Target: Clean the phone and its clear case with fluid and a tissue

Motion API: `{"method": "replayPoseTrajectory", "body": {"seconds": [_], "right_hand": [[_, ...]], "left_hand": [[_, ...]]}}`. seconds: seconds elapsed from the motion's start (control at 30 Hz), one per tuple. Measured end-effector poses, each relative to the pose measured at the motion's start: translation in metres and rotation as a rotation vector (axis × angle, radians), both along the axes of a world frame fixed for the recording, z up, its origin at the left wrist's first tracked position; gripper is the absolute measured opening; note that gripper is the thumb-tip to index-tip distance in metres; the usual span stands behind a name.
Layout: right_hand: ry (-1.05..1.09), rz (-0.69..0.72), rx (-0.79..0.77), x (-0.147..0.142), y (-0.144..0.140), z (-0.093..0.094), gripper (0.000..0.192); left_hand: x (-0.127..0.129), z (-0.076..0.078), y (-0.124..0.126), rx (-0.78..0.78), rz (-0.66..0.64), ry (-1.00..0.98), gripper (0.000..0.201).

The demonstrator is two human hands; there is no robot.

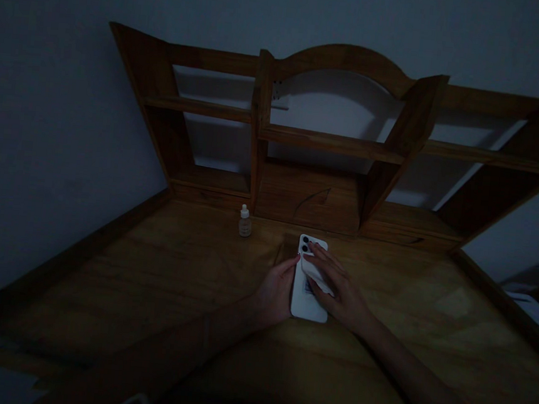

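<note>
A white smartphone [306, 307] lies above the wooden desk with its back up and its dark camera lenses at the far left corner. My left hand [274, 295] grips its left edge, the thumb reaching over the side and the other fingers mostly hidden. Against the phone's back, my right hand [343, 296] presses a white, folded piece that looks like a tissue or wipe [316, 271]. Its fingers lie over the piece, near the lenses. A small dark-blue mark shows on the phone just below it. Dim light blurs finer detail.
Left of the phone, a small clear bottle with a white dropper-like cap [245, 224] stands on the desk [188, 264]. A wooden shelf unit [322, 142] rises along the back. Raised wooden edges border the desk's sides. A wall socket [277, 91] shows behind the shelf.
</note>
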State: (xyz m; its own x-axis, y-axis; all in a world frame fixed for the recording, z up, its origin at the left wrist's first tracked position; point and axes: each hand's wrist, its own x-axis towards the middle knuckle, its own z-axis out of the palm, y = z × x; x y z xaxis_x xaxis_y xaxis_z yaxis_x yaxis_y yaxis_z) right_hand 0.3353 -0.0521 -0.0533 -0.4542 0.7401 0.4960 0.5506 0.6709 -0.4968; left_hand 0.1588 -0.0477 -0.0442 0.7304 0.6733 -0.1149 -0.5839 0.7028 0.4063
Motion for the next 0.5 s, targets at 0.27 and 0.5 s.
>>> {"method": "replayPoseTrajectory", "body": {"seconds": [0.27, 0.5], "right_hand": [[-0.024, -0.017, 0.016, -0.0006, -0.0007, 0.0007, 0.052], [-0.018, -0.025, 0.023, -0.0011, -0.0008, 0.0009, 0.051]], "left_hand": [[0.0013, 0.0038, -0.0017, -0.001, -0.018, 0.001, 0.047], [0.0008, 0.0073, -0.0029, -0.005, -0.027, -0.001, 0.049]]}}
